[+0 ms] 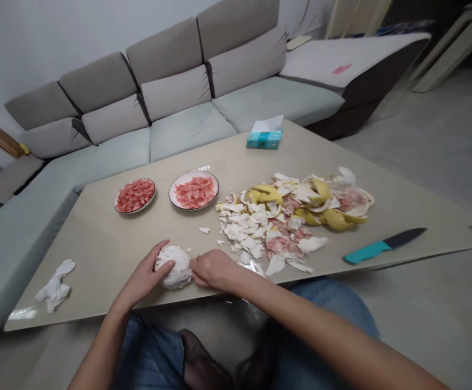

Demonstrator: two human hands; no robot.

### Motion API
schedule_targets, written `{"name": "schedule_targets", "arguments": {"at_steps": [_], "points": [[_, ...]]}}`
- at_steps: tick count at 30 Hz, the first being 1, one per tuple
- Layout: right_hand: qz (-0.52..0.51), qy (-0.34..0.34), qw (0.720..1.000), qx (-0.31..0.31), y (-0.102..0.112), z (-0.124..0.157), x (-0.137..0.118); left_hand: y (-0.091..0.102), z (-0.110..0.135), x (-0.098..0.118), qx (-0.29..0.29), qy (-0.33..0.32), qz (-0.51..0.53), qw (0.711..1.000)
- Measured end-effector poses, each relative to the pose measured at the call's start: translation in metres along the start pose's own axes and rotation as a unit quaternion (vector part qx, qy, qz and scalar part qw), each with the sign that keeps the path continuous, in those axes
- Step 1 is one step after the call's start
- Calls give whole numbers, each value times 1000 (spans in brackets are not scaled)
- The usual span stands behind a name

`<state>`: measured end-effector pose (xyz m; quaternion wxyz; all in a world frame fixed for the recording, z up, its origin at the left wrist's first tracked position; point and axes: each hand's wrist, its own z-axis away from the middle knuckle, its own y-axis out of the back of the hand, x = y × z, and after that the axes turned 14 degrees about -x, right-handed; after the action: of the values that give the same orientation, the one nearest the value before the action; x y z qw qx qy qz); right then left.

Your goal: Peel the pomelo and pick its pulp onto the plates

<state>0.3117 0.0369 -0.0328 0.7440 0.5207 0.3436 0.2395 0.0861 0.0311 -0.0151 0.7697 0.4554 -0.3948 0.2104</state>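
A white, pith-covered pomelo (175,266) rests on the beige table (105,244) near its front edge. My left hand (148,275) is wrapped round the fruit's left side, thumb on top. Against the fruit's right side my right hand (212,269) is closed, fingertips pinching at the pith. A heap of white pith and yellow peel (288,216) spreads just right of my hands. Two plates of pink fruit flesh, one (135,195) and another (194,190), stand further back.
A teal-handled knife (384,245) lies at the table's right. A crumpled tissue (55,287) sits at the left front, a teal tissue box (265,136) at the far edge. A grey sofa (170,103) wraps behind the table. My knees are below the front edge.
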Motion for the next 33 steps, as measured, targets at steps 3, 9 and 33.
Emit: {"name": "schedule_targets", "arguments": {"at_steps": [3,9,33], "points": [[-33,-6,999,40,-12,-3,-4,-5,5,5,30,-24,-114,993],[-111,24,988,105,-12,-6,-11,-16,10,-7,64,-61,-199,976],[-641,-7,731,232,-40,-29,-38,37,9,-20,-63,-56,-93,992]]}}
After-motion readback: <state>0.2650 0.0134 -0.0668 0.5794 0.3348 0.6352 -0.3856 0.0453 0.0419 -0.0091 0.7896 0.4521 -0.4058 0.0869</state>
